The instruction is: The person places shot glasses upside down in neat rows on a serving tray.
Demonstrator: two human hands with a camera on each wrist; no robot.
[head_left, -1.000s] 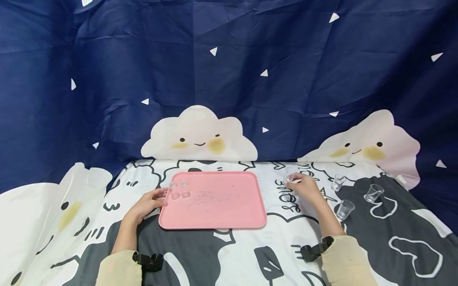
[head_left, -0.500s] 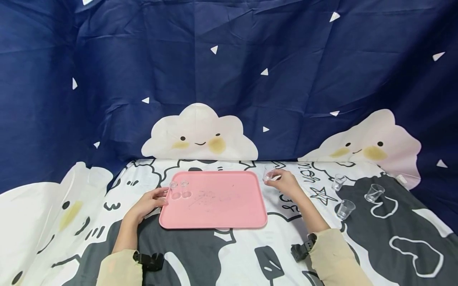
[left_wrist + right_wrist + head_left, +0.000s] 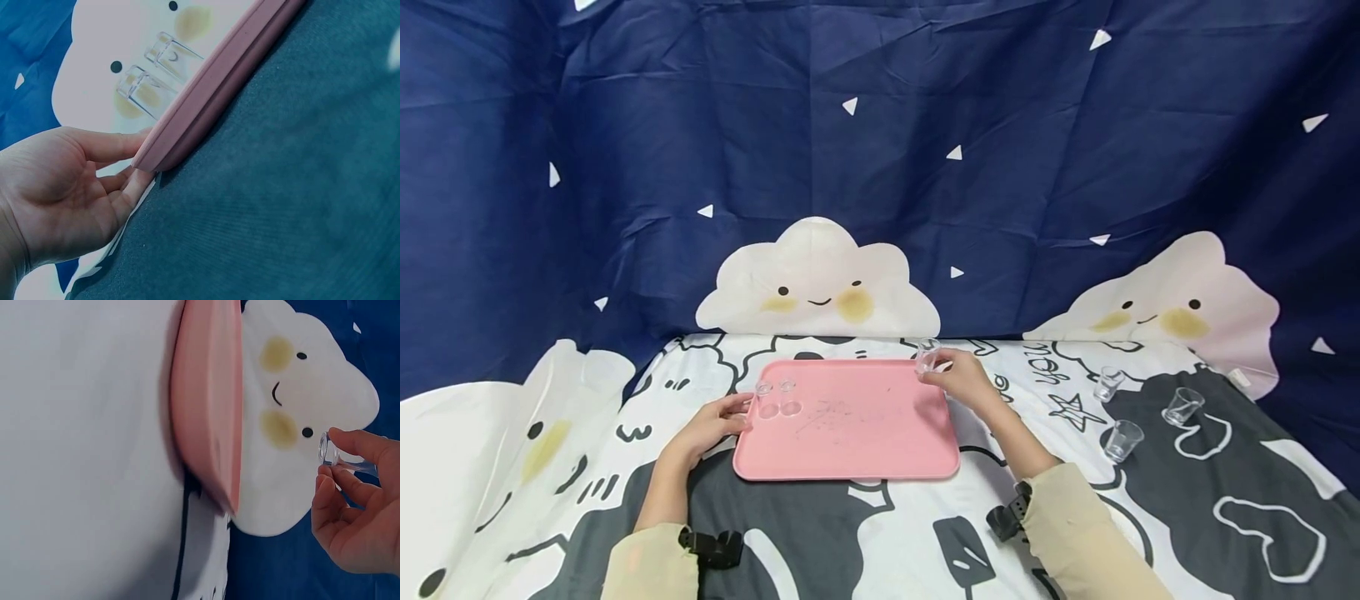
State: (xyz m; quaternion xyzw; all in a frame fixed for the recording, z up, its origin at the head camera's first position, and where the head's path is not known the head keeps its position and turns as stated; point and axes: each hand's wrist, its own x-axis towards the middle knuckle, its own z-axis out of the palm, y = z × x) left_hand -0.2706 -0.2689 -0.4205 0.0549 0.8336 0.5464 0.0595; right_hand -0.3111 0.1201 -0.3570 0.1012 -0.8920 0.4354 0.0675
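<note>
Glass pinched between thumb and bent fingertips of the right hand; pink tray lies lower, extending left of those fingertips. Left hand grips the tray's edge, thumb above, fingers beneath, two upended glasses just beyond them. Judged risks: smooth walls could slip from so narrow a pinch; a left-hand tug could topple the pair.

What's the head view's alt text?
Right hand holds a small clear cup near the far right corner of a pink rectangular tray; left hand grips its left edge. Two clear cups sit on the tray, three more cups on black-and-white cloth at right.
</note>
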